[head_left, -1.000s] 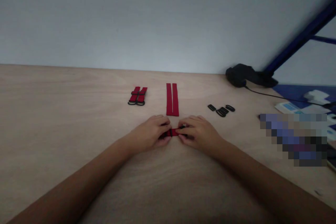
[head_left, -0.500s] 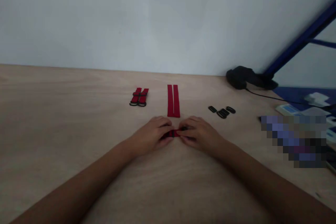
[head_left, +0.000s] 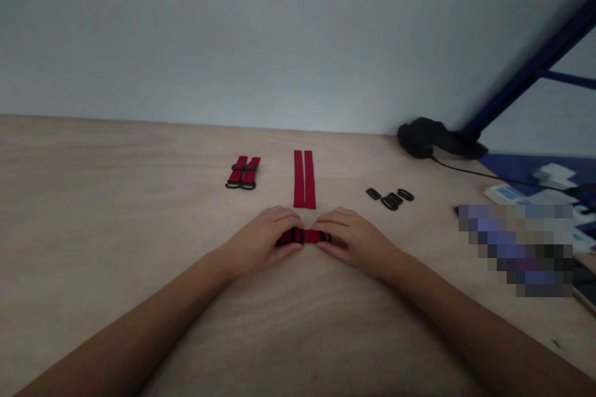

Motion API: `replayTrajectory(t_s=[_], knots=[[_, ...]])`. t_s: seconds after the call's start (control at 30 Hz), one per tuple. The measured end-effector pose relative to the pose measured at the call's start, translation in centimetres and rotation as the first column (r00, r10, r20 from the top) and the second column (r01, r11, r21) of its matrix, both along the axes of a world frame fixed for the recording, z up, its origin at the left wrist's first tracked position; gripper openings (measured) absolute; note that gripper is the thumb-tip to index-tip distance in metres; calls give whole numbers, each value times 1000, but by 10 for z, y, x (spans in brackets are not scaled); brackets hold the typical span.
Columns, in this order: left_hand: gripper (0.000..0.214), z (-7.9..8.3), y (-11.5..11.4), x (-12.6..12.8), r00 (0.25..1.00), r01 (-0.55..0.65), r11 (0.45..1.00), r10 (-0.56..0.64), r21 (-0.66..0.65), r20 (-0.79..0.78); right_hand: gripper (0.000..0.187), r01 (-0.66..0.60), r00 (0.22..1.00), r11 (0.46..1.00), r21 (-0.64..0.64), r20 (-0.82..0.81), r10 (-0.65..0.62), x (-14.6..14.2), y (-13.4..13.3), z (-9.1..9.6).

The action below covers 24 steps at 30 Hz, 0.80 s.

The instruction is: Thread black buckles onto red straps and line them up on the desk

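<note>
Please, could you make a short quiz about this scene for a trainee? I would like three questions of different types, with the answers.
1. Multiple choice: Which hand touches the red strap with black fittings?
A) Only the left hand
B) Only the right hand
C) Both hands

2. True or false: The two plain red straps lie side by side, farther from the person than the hands.

3. Fill in the missing word: Seen from the person, the small black plastic fittings lie to the ____ of the plain red straps.

Key: 1. C; 2. True; 3. right
</note>
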<state>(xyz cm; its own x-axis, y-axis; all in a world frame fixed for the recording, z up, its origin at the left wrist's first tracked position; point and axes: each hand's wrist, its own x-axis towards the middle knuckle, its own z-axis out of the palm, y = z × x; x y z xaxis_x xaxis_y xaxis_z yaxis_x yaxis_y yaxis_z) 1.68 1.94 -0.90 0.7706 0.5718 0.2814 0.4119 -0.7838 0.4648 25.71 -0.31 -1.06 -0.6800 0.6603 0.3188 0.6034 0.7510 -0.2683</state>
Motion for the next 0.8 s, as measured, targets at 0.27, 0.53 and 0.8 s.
replayTrajectory(t_s=[0.27, 0.53, 0.8], knots=[[27, -5, 2, -12, 993, 62, 956, -30, 286, -116, 20, -22, 996, 997, 72, 89, 15, 4, -1, 2], [29, -1, 3, -17, 986, -113, 955, 142, 275, -87, 28, -76, 993, 996, 45, 99, 71, 4, -8, 7], [34, -3, 31, -42, 850, -504, 791, 526, 346, 34, 25, -93, 989, 990, 108, 123, 80, -29, -27, 2]])
